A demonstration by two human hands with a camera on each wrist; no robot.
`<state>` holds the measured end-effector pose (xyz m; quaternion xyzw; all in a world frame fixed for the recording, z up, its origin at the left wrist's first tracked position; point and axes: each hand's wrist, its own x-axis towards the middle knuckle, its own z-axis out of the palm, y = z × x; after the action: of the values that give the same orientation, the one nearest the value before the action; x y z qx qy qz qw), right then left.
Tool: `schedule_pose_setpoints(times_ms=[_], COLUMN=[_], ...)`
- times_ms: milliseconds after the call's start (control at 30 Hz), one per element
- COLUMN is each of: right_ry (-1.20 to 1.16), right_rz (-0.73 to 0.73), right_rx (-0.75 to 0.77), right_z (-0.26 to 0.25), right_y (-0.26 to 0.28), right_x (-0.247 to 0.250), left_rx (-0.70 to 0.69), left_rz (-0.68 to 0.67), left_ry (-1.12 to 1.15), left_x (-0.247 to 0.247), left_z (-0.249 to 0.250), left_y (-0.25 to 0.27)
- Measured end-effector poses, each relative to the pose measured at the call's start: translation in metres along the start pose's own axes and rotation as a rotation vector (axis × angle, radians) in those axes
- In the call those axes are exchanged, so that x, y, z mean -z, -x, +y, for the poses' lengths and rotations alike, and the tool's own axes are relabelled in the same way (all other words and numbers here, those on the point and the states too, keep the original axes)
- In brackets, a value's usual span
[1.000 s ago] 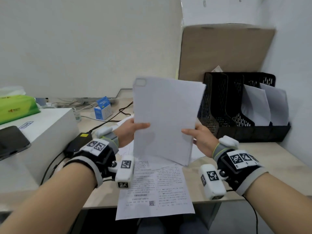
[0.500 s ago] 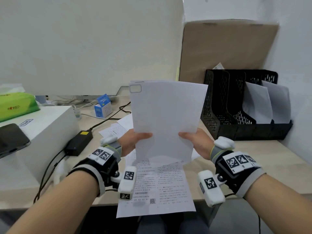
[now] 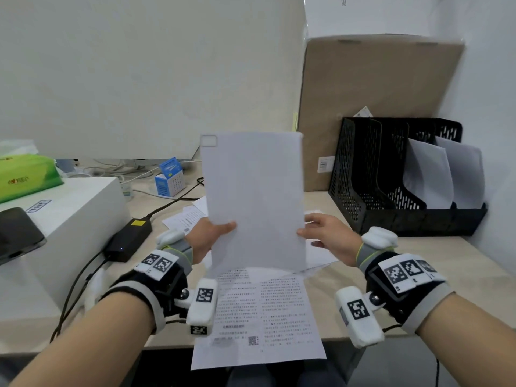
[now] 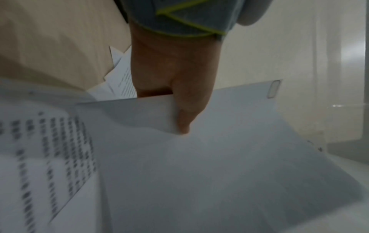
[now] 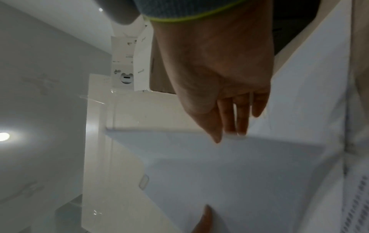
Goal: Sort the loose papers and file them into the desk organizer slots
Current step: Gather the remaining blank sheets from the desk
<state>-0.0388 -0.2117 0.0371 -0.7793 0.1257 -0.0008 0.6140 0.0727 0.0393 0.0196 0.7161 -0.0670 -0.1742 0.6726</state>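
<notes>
I hold a blank white sheet [image 3: 252, 196] upright over the desk's front middle. My left hand [image 3: 212, 236] pinches its lower left edge, thumb on the near face; the left wrist view shows that left hand [image 4: 179, 119] on the blank sheet [image 4: 229, 157]. My right hand [image 3: 312, 233] pinches the lower right edge lightly, fingers nearly straight; the right wrist view shows the right hand [image 5: 229, 135] at the blank sheet's [image 5: 249, 173] edge. A printed sheet [image 3: 259, 317] lies on the desk below. The black mesh organizer [image 3: 363, 191] stands at the right; filed sheets [image 3: 427, 174] fill its two right slots.
More loose papers [image 3: 187, 216] lie behind my left hand. A white box [image 3: 69, 213] with a phone [image 3: 16, 233] and a green tissue pack [image 3: 25, 174] fills the left. A power adapter [image 3: 129, 238] and cables lie beside it. A cardboard board [image 3: 377, 93] leans behind the organizer.
The blank sheet has turned from a rightward tilt to upright. Both hands have shifted nearer its bottom corners, still holding it.
</notes>
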Motion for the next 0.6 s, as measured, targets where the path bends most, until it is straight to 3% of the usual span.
schedule_pose_setpoints(times_ms=[233, 367, 600], right_ry=[0.153, 0.249, 0.385], right_rz=[0.348, 0.270, 0.166], right_rx=[-0.319, -0.456, -0.412], right_z=[0.020, 0.031, 0.020], right_y=[-0.016, -0.019, -0.068], right_x=[0.058, 0.063, 0.017], left_rx=[0.075, 0.140, 0.255], left_rz=[0.257, 0.326, 0.257], left_ry=[-0.191, -0.358, -0.386], left_x=[0.065, 0.079, 0.085], left_z=[0.005, 0.005, -0.005], left_y=[-0.025, -0.025, -0.036])
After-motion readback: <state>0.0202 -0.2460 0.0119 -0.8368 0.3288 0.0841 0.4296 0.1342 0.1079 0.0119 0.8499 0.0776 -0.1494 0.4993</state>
